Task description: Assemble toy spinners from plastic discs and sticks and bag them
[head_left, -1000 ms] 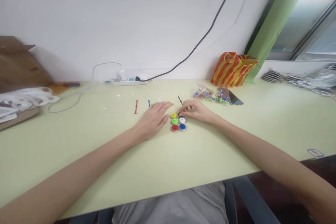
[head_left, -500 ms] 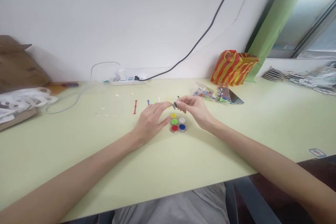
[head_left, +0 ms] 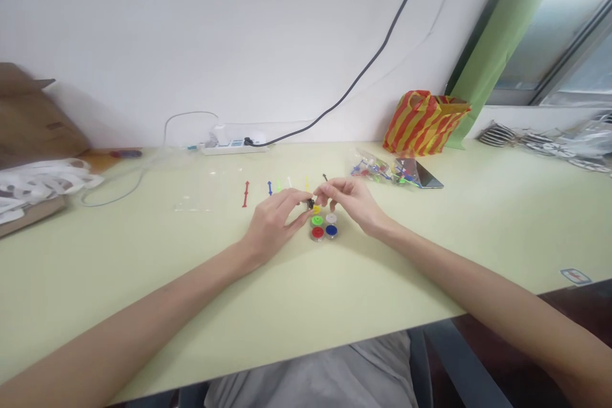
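Between the thumb and forefinger of my left hand (head_left: 273, 224) is a small black piece (head_left: 310, 203), its shape partly covered. My right hand (head_left: 351, 203) is close beside it on the right, fingertips pinched together; anything between them is too small to make out. Just below the fingers several small discs stand in a cluster: a yellow disc (head_left: 316, 210), a green disc (head_left: 317, 221), a white disc (head_left: 331, 219), a red disc (head_left: 317, 233) and a blue disc (head_left: 331, 231). Behind my hands runs a row of thin sticks, from a red stick (head_left: 246, 194) to a black stick (head_left: 325, 177).
A clear bag of coloured parts (head_left: 375, 169) and a dark tablet or phone (head_left: 425, 173) lie at the back right, before a red-and-yellow striped bag (head_left: 425, 124). A power strip (head_left: 234, 146) is against the wall. White strips (head_left: 48, 178) and a cardboard box (head_left: 38, 115) are left.
The black piece has moved from my right fingertips down and left into my left thumb and forefinger. My right hand has shifted slightly; the discs and sticks stay put.
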A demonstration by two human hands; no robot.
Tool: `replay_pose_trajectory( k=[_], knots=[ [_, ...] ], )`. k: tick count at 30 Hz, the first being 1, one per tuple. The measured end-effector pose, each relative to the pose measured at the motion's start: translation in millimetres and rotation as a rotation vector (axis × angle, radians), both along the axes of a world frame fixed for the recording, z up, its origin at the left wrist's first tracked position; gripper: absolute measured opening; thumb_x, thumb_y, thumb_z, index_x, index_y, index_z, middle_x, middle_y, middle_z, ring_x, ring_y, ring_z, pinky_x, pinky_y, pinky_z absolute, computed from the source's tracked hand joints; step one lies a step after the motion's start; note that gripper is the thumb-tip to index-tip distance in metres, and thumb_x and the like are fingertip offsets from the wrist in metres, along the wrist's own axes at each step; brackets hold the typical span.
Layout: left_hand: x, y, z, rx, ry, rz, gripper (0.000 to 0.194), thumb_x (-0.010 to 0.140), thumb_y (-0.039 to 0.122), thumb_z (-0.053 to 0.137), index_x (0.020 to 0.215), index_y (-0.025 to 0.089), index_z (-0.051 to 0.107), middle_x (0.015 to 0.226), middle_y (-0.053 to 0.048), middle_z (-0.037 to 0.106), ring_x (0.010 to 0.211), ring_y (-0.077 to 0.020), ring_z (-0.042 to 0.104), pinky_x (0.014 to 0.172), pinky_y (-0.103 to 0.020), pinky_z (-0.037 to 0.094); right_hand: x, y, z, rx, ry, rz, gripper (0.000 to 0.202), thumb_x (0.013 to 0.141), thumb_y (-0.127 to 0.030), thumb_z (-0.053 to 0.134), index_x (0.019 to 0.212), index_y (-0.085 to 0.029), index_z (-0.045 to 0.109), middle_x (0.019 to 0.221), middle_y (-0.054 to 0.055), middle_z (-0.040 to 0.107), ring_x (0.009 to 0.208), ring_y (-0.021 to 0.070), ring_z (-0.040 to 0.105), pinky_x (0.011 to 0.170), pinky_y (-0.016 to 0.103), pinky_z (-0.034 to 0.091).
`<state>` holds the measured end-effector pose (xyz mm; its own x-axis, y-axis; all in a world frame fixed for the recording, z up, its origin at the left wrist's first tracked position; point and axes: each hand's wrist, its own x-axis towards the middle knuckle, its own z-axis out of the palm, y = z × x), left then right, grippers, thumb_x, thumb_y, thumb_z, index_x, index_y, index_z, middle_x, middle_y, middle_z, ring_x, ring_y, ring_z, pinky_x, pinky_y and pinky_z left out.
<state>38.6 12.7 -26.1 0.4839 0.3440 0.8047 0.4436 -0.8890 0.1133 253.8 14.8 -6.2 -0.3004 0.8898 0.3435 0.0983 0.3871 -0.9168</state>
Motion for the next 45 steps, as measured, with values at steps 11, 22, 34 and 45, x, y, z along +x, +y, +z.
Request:
replay_pose_trajectory(
  k=[11,22,34,45],
  knots=[
    [-11.3,14.5,-2.0,0.047,0.101,0.141,0.013,0.099,0.025,0.059,0.112,0.023,0.064,0.1,-0.005,0.076,0.091,-0.0204,0.073,0.085,-0.036,0.057,56.7,60.1,-34.8,0.386,-0.846,-0.113,0.035,0.102,-0.028,0.054,0.133,-0.023,0.069,0.145,0.011,0.063,0.134,0.0301,0.058,0.107,0.04,0.044],
    [-13.4,23.1,-6.2,0.032,0.09,0.152,0.013,0.099,0.025,0.061,0.111,0.021,0.062,0.094,-0.004,0.073,0.087,-0.0189,0.071,0.081,-0.033,0.055,61.1,67.1,-31.1,0.389,-0.946,-0.322,0.02,0.096,-0.022,0.063,0.082,-0.019,0.078,0.086,0.011,0.078,0.087,0.0267,0.07,0.083,0.035,0.045],
    [-8.7,30.3,-4.9,-0.073,0.084,0.156,0.015,0.097,0.027,0.058,0.11,0.021,0.062,0.092,-0.003,0.071,0.085,-0.018,0.068,0.082,-0.034,0.053,56.6,84.6,-44.2,0.478,-0.87,-0.195,0.027,0.098,-0.015,0.055,0.11,-0.016,0.079,0.121,0.013,0.075,0.115,0.0259,0.066,0.101,0.037,0.048],
    [-7.1,33.4,-3.3,-0.103,0.108,0.174,0.016,0.093,0.024,0.061,0.108,0.021,0.062,0.092,-0.002,0.07,0.084,-0.0177,0.067,0.081,-0.033,0.05,50.8,69.8,-31.5,0.411,-0.75,-0.303,0.021,0.096,-0.017,0.059,0.099,-0.01,0.078,0.108,0.018,0.075,0.103,0.0257,0.066,0.1,0.039,0.047]
  ],
)
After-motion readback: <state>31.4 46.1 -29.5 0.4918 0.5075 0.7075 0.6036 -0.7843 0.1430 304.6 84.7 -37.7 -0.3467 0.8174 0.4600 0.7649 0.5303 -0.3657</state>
